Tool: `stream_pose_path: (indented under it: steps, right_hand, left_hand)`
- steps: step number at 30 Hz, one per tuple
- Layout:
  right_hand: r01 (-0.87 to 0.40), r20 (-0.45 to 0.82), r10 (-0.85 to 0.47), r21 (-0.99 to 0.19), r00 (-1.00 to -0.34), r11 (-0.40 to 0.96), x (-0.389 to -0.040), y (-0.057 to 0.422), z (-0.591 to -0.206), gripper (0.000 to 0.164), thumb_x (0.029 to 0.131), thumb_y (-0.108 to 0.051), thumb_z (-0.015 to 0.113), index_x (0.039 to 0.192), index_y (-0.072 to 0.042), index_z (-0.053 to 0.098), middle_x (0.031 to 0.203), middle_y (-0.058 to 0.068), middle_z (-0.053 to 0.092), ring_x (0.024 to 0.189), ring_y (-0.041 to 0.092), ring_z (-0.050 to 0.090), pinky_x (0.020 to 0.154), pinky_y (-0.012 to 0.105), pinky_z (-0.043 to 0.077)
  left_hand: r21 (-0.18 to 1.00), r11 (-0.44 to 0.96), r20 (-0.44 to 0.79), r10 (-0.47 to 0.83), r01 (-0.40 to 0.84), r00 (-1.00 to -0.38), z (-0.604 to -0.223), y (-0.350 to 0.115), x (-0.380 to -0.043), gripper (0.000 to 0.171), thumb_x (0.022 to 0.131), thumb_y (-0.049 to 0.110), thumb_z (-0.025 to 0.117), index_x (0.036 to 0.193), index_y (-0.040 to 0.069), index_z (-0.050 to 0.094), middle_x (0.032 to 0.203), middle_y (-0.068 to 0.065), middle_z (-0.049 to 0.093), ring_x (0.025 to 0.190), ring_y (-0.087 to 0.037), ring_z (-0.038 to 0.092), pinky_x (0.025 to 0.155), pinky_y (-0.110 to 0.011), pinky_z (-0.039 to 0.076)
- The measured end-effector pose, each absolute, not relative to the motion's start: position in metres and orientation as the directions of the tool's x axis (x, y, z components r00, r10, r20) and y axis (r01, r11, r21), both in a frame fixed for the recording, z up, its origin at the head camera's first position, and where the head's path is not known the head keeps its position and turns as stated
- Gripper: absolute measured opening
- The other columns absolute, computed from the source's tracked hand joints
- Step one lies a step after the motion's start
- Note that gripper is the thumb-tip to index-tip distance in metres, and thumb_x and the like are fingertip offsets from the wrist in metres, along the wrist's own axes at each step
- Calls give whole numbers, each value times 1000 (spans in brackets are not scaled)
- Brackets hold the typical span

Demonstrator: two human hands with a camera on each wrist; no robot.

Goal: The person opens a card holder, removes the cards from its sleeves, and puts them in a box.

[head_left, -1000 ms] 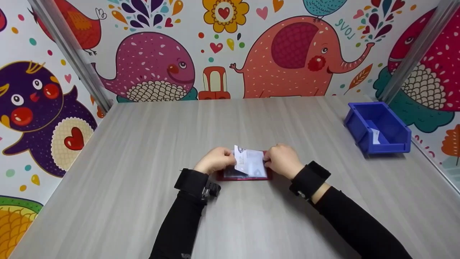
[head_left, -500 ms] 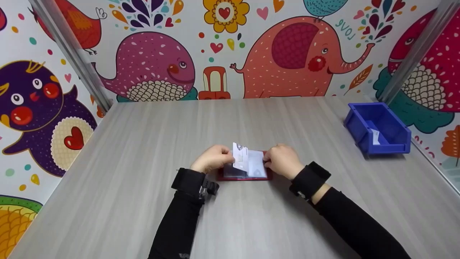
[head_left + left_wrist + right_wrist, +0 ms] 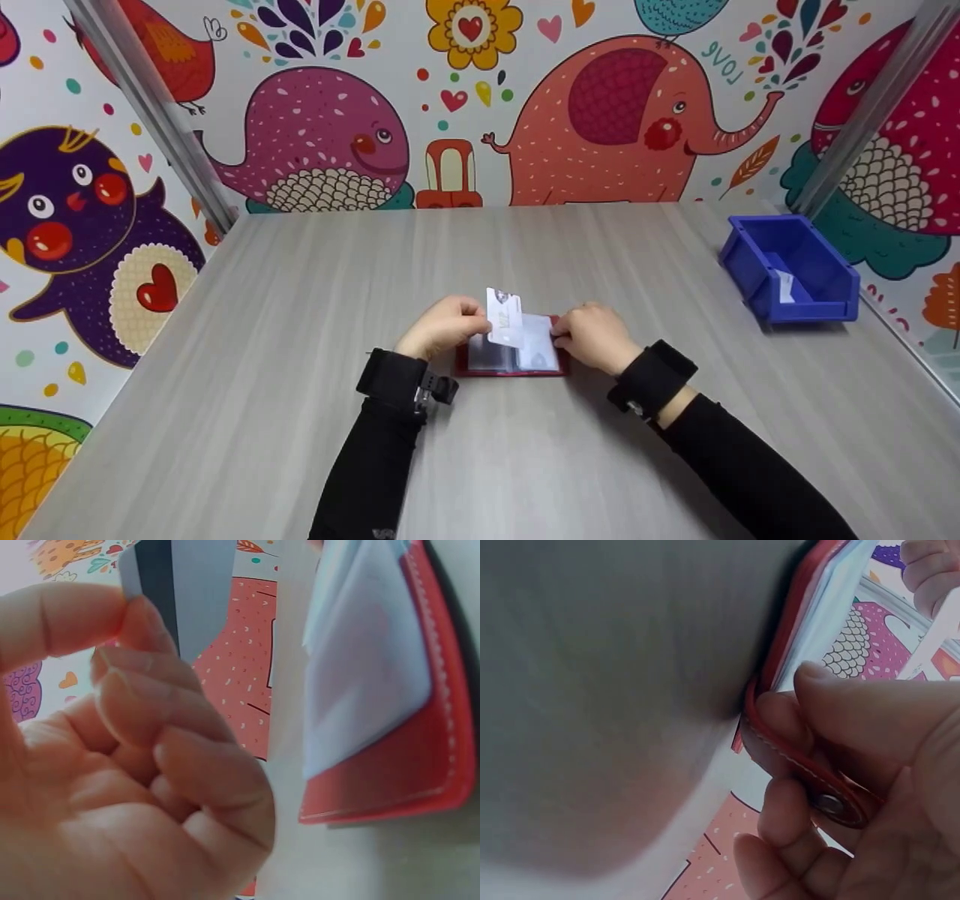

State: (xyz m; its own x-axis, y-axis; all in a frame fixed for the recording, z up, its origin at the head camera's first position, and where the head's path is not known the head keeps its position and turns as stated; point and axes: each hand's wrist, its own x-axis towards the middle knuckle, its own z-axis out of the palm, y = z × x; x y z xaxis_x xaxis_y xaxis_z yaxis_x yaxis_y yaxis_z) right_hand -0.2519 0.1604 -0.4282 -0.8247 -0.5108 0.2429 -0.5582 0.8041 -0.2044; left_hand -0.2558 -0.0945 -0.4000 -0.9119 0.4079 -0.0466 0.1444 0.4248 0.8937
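A red card holder (image 3: 564, 369) with clear plastic sleeves lies spread on the table. Above its left half, my left hand (image 3: 448, 325) pinches a white card (image 3: 505, 318) between thumb and forefinger, raised and tilted. The card's back (image 3: 202, 592) carries a dark stripe in the left wrist view, where the holder's red cover (image 3: 375, 780) stands to the right. My right hand (image 3: 595, 336) grips the holder's right edge. In the right wrist view, its thumb and fingers hold that edge by the red snap strap (image 3: 795, 754), which has a metal button.
A blue plastic bin (image 3: 814, 309) stands at the right of the wood-grain table (image 3: 300, 285), with a white piece (image 3: 784, 286) inside. Printed walls with cartoon animals close off the back and both sides, joined by metal posts (image 3: 161, 112).
The white card has risen up and away from the holder's sleeves in my left hand, uncovering more of the left sleeve. My right hand stays on the right edge.
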Motion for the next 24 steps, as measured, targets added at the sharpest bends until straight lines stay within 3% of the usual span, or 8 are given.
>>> stream_pose_path:
  steps: [6,14,24]
  right_hand:
    - [-580,277,-519,-226,-809,783,-250,166,-425,11,82,-5,77,93,-8,80,86,7,73,80,31,62,72,43,49]
    - [-584,359,-474,-327,-804,743,-246,171,-406,9,84,-4,75,90,-8,80,83,4,69,80,27,58,73,41,44]
    - [-592,436,-429,-373,-791,714,-238,175,-386,5,88,-8,74,90,-5,78,81,4,69,79,24,56,73,39,44]
  left_hand:
    - [914,378,-20,401,146,-916,-395,-94,-253,21,80,5,61,65,14,51,57,7,38,51,-7,35,50,-23,27]
    - [913,362,26,409,189,-912,-387,-91,-248,20,81,4,62,67,13,52,60,6,40,53,-8,36,51,-24,27]
    - [915,333,74,414,227,-907,-377,-84,-240,19,82,4,62,68,12,53,63,5,41,58,-9,38,56,-25,29]
